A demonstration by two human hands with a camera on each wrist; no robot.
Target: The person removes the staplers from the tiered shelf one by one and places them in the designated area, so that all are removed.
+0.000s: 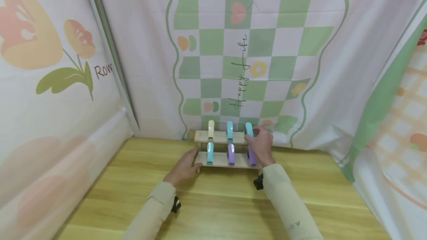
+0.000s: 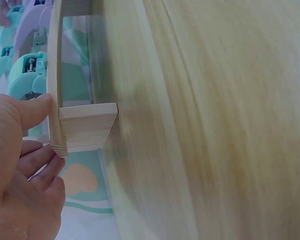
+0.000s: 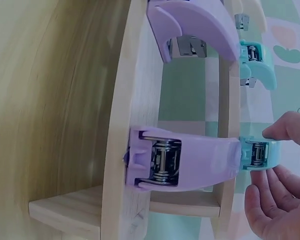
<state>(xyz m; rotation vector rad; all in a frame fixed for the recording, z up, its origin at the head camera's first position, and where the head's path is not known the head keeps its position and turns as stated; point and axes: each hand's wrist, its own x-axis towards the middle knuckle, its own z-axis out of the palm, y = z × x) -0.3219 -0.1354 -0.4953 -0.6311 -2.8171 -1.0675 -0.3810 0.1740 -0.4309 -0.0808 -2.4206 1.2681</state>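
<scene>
A small two-tier wooden rack (image 1: 220,159) stands at the back of the table. My left hand (image 1: 182,166) grips its lower left end; in the left wrist view the thumb lies on one face of the plank (image 2: 54,80) and the fingers curl at the other. At the upper tier's right end, my right hand (image 1: 261,143) pinches a turquoise stapler (image 3: 262,153) with a metal spring, between thumb and fingers. Beside it stand another turquoise stapler (image 1: 229,132) and a cream one (image 1: 211,130). The lower tier bears a turquoise stapler (image 1: 209,153) and two purple ones (image 1: 231,154).
The wood-grain table (image 1: 213,203) stretches in front of the rack. Behind hangs a green-and-white checked cloth (image 1: 237,58), close to the rack's back. Printed cloths (image 1: 50,129) also hang along the sides. A black wrist camera (image 1: 258,182) sits at the right cuff.
</scene>
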